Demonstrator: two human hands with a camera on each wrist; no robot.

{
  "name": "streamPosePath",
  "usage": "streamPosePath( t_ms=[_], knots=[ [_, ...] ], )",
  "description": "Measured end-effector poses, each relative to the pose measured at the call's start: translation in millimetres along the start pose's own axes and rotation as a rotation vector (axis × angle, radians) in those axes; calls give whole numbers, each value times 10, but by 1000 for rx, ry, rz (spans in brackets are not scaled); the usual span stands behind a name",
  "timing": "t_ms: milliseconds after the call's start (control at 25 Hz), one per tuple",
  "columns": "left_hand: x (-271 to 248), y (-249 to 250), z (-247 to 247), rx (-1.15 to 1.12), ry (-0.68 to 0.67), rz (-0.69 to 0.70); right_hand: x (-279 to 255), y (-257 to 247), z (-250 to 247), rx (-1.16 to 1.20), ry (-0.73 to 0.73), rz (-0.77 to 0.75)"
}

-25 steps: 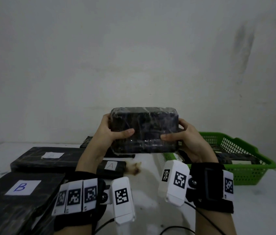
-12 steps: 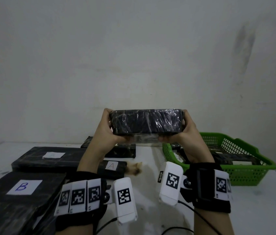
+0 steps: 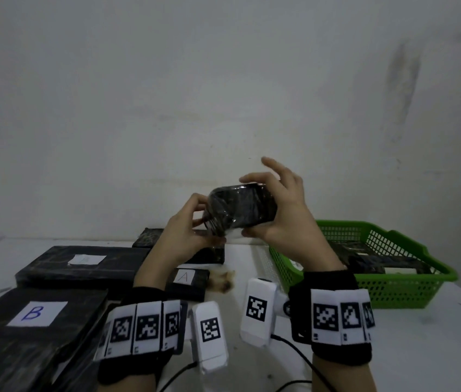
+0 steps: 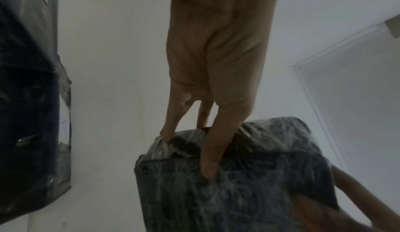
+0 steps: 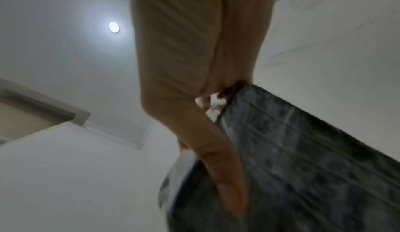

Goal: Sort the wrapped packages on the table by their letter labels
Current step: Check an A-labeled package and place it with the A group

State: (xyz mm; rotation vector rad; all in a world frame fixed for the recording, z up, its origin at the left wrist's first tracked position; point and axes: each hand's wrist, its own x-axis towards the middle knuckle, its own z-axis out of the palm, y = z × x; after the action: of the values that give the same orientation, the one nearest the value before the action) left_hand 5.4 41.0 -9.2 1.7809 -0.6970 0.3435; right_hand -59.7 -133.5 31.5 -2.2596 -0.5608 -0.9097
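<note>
A small black package (image 3: pixel 242 209) wrapped in clear film is held in the air above the table's middle, turned at an angle. My left hand (image 3: pixel 188 224) pinches its left end, thumb and fingers curled round it (image 4: pixel 233 172). My right hand (image 3: pixel 279 206) grips its right end, thumb underneath and some fingers lifted off the top; its dark side fills the right wrist view (image 5: pixel 292 167). No label shows on it. On the table lie a package marked B (image 3: pixel 37 314), one marked A (image 3: pixel 185 277) and a long one with a white label (image 3: pixel 86 260).
A green mesh basket (image 3: pixel 410 287) with more dark packages stands at the right. Another black package (image 3: pixel 150 237) lies at the back by the wall. A brown stain (image 3: pixel 223 281) marks the white table. Cables trail from my wrists at the front edge.
The package was held flat with both hands at its ends; it has since been turned about, its left end swung toward me, and the fingers of my right hand have lifted.
</note>
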Motion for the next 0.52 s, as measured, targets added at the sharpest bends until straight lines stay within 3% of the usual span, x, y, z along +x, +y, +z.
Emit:
streamPosePath(
  t_ms=[40,120,200,400,520],
  knots=[
    [-7,-10,-30,-33,17,-1,-7,-2,-37,72,-54,42],
    [-18,-10,-70,-120,27,-5,-9,22,-87,130,8,48],
    [-12,-3,-65,-141,9,-2,-3,64,-83,112,97,3],
    [-6,-23,-47,-123,-121,32,10,132,6,48,123,4],
    [-14,18,-34,-104,-71,51,15,108,-1,50,162,-20]
  ],
)
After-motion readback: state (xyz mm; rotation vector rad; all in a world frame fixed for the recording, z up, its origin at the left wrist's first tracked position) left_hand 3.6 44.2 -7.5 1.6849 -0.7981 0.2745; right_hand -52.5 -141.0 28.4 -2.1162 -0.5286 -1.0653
